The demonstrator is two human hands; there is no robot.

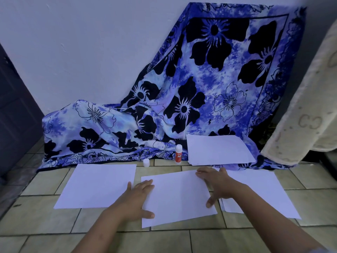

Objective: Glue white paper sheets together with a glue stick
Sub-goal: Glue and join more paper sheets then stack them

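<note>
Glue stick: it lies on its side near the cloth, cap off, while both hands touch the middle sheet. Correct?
No. The head view shows the glue stick standing upright, not lying. Its cap is off, and the left hand and right hand touch the middle sheet.

Unreadable white lettering on the glue stick (178, 155); perhaps a double-G monogram on the cream blanket (299, 99).

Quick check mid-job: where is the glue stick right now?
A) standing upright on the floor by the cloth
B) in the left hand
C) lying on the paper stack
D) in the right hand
A: the glue stick stands upright at the floral cloth's edge, left of the paper stack, while the left hand and right hand both rest on the middle sheet.
</note>
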